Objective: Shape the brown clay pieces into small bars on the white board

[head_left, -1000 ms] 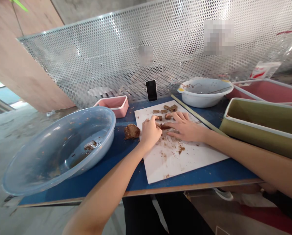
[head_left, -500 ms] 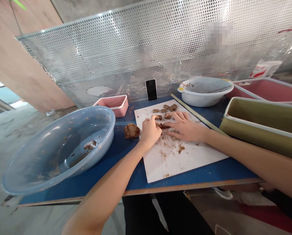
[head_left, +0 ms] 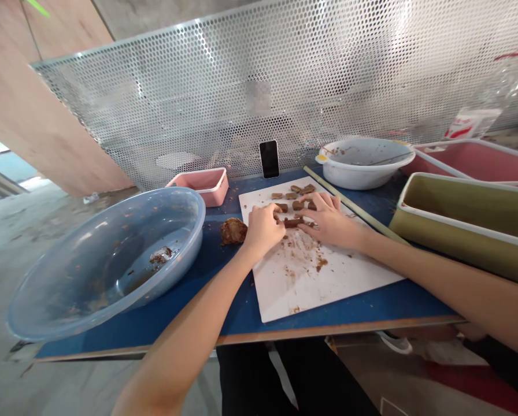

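Note:
A short brown clay-like roll [head_left: 292, 223] lies across the white board [head_left: 293, 277], between my two hands. My left hand [head_left: 264, 229] is curled with its fingertips closed at the roll's left end. At the other end, the thumb and forefinger of my right hand [head_left: 330, 224] close on the roll, the other fingers arched over the board. Several brown pieces sit just beyond my hands, among them one small piece [head_left: 298, 205]. Smears and crumbs mark the board in front of the roll. A larger brown lump [head_left: 233, 231] rests left of my left hand.
To the left stands a big blue basin [head_left: 111, 254], wet inside. Behind are a small pink tub [head_left: 218, 195], an upright phone [head_left: 269, 159] and a white basin [head_left: 363, 176]. A pale stick [head_left: 350, 202] borders the board; a green planter [head_left: 458, 225] stands right.
My right hand has gone from lying flat over the brown roll to arched fingers at its right end, leaving the roll more exposed. My left hand has barely shifted.

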`<control>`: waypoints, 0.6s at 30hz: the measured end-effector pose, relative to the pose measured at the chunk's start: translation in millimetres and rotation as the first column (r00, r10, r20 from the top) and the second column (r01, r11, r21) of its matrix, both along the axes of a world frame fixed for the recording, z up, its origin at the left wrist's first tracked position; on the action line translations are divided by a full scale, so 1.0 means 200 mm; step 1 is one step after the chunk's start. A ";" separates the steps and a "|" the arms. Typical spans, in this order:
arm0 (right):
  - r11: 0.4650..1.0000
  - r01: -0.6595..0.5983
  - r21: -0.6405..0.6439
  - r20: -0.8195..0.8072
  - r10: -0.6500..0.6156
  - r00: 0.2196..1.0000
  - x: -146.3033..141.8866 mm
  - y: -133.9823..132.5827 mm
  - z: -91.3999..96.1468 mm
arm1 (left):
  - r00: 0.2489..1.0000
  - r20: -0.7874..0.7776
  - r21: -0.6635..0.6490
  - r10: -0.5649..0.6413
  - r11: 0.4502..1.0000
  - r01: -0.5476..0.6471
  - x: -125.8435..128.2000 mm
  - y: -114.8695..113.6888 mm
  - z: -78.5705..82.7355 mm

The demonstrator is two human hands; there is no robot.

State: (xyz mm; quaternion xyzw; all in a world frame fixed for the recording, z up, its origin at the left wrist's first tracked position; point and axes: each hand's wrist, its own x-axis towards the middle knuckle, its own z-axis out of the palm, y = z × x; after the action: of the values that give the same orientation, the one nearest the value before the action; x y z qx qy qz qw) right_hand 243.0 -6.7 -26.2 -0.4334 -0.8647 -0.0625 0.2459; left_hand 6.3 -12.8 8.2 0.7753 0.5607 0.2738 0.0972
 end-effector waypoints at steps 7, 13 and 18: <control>0.999 0.018 -0.051 -0.114 -0.024 0.993 -0.07 0.01 0.04 | 0.990 -0.125 0.011 -0.065 0.998 0.067 -0.06 0.08 -0.01; 0.999 -0.017 -0.036 -0.119 0.013 0.993 -0.13 0.04 0.06 | 0.981 -0.181 0.046 -0.063 0.996 0.073 -0.06 0.08 -0.03; 0.999 0.009 -0.048 -0.140 -0.016 0.990 -0.16 0.01 0.03 | 0.981 -0.181 0.053 -0.067 0.996 0.078 -0.06 0.07 -0.04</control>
State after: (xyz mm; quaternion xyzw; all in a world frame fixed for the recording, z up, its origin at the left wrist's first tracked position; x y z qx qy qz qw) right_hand 210.2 -4.0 -20.5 -0.4479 -0.8438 -0.0131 0.2954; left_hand -5.8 2.0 0.8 0.8192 0.5303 0.2158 0.0331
